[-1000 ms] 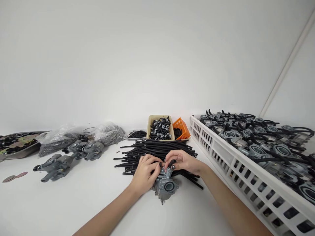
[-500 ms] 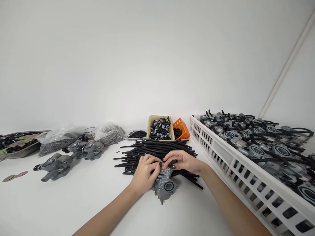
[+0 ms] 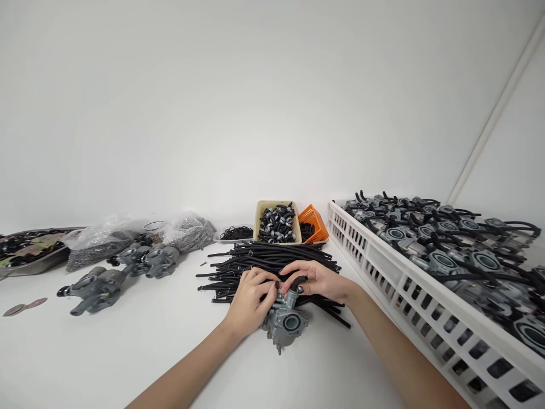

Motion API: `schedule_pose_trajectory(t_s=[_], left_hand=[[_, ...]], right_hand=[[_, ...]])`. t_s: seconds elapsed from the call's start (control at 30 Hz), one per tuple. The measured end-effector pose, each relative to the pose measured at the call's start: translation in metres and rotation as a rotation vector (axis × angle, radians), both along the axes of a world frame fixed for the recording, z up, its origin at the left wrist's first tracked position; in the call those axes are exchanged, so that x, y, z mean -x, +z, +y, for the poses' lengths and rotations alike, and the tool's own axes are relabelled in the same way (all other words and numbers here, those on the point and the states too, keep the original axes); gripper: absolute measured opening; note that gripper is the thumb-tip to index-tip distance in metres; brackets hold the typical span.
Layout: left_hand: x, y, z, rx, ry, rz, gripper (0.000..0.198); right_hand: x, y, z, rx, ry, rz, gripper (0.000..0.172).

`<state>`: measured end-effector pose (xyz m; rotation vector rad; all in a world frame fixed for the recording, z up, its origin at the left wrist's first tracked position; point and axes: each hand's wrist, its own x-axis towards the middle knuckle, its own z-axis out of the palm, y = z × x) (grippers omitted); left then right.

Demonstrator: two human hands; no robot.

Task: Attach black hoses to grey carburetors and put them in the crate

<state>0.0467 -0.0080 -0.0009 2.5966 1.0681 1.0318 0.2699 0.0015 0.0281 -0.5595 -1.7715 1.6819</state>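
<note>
Your left hand (image 3: 251, 301) grips a grey carburetor (image 3: 286, 321) resting on the tabletop (image 3: 128, 352). Your right hand (image 3: 317, 279) pinches a short black hose (image 3: 298, 280) at its top, fingers closed. The hose pile (image 3: 268, 261) lies just behind.

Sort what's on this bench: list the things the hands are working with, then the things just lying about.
In hand:
left hand
right hand
grey metal carburetor
short black rubber hose

Lying about:
pile of black hoses
beige tub of clips
orange basket
white slatted crate
spare grey carburetors
clear bags
</note>
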Motion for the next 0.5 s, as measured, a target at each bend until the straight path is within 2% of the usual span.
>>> schedule_pose_trajectory(t_s=[0.17, 0.37, 0.5], left_hand=[[-0.0002, 0.0003, 0.0004, 0.015, -0.003, 0.001, 0.038], [0.0, 0.0001, 0.0008, 0.016, 0.003, 0.008, 0.038], [0.0004, -0.0003, 0.0013, 0.028, -0.002, 0.005, 0.039]], right_hand=[[0.0031, -0.001, 0.0003, 0.051, -0.054, -0.009, 0.048], [0.0046, -0.0038, 0.0019, 0.054, -0.053, -0.024, 0.063], [0.0013, -0.0029, 0.0028, 0.048, -0.055, -0.037, 0.058]])
